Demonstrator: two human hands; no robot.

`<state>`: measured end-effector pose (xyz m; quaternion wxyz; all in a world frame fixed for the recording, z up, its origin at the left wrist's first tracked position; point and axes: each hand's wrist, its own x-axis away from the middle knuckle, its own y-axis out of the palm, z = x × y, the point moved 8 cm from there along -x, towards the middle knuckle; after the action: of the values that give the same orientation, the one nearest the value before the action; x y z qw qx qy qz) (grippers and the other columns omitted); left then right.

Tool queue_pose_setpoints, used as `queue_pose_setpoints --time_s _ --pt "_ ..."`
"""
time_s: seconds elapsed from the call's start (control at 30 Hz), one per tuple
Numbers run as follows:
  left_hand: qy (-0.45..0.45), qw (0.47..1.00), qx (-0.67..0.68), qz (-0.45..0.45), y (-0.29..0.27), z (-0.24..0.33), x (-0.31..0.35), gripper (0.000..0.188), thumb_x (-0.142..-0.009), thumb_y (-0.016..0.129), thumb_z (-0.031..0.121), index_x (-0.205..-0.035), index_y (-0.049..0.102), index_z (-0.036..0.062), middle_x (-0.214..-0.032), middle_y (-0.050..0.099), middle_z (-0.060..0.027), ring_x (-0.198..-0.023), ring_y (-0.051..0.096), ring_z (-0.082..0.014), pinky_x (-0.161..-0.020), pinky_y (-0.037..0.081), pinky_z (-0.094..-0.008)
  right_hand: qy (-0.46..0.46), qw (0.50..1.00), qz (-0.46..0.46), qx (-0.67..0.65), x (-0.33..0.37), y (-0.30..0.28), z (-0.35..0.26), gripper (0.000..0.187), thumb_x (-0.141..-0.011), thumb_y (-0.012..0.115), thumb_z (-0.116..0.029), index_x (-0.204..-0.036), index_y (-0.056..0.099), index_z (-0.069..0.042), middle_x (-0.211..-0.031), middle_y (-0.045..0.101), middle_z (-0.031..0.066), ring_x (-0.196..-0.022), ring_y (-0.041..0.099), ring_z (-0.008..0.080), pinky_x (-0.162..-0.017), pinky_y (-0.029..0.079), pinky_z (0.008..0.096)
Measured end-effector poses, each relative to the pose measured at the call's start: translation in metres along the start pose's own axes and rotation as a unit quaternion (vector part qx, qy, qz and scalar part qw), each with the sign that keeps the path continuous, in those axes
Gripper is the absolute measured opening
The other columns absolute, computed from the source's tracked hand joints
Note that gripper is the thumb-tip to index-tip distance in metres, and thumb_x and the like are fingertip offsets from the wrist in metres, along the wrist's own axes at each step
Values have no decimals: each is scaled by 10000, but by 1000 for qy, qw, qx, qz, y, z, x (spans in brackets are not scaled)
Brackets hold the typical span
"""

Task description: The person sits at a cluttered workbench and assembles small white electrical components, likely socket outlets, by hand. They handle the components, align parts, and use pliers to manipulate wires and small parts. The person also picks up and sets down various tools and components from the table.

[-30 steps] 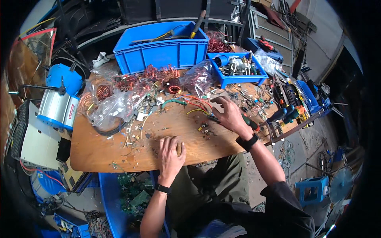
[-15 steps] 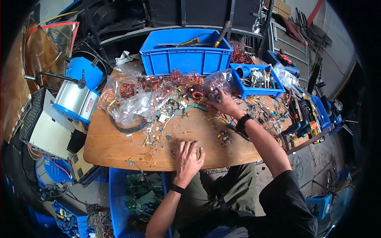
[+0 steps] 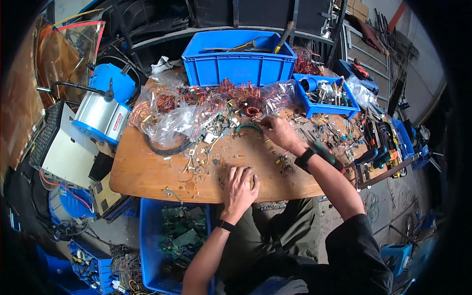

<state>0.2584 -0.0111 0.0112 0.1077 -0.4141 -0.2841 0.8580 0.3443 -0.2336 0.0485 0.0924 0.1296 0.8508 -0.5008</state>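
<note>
My left hand [image 3: 240,186] rests on the front edge of the wooden workbench [image 3: 147,174], fingers stretched over the wood and holding nothing. Farther right, my right hand [image 3: 281,132] is above the scrap with its fingers drawn together; whatever they pinch is hidden or too small to name. Just left of those fingertips lies a green wire bundle [image 3: 247,126]. A wound copper coil [image 3: 252,106] and a clear plastic bag [image 3: 279,95] lie beyond that hand. Under my right wrist shows a dark green handle [image 3: 325,153] of a tool, partly covered by the forearm.
A large blue crate [image 3: 241,70] with tools stands at the back, beside a smaller blue bin [image 3: 327,110] of metal parts. Clear bags [image 3: 179,125] and copper windings lie left. Pliers [image 3: 366,156] crowd the right edge. Below, a blue crate [image 3: 149,246] holds green circuit boards.
My right hand has drawn back from the plastic bag toward me, its fingers now closed together. My left hand stays on the bench edge. The whole view has shifted slightly.
</note>
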Motion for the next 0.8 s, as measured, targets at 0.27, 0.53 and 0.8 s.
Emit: queue_pose_setpoints --time_s 0.27,0.53,0.8 --pt "1 1000 -1 12 -3 0 -1 235 -835 698 39 -1069 673 31 -1028 648 -151 -1008 590 -355 -930 491 -461 -36 999 38 5 -41 57 -44 351 -937 679 -294 -1201 688 -62 -1145 695 234 -1070 656 429 -940 528 507" --pt "-25 1000 1 13 -9 1 -3 232 -855 681 47 -1087 678 47 -1045 656 -146 -1023 596 -366 -946 491 -467 -91 983 76 -138 -23 31 -69 276 -881 728 -102 -1148 692 -43 -1087 701 216 -1044 667 399 -917 534 467" --pt "-85 992 68 63 -15 -10 1 323 -900 696 91 -1206 614 28 -1132 642 -184 -1082 603 -398 -980 475 -479 -33 909 -34 -415 60 -13 -98 252 -905 760 -41 -1137 685 22 -1251 684 91 -1152 644 156 -998 540 334"
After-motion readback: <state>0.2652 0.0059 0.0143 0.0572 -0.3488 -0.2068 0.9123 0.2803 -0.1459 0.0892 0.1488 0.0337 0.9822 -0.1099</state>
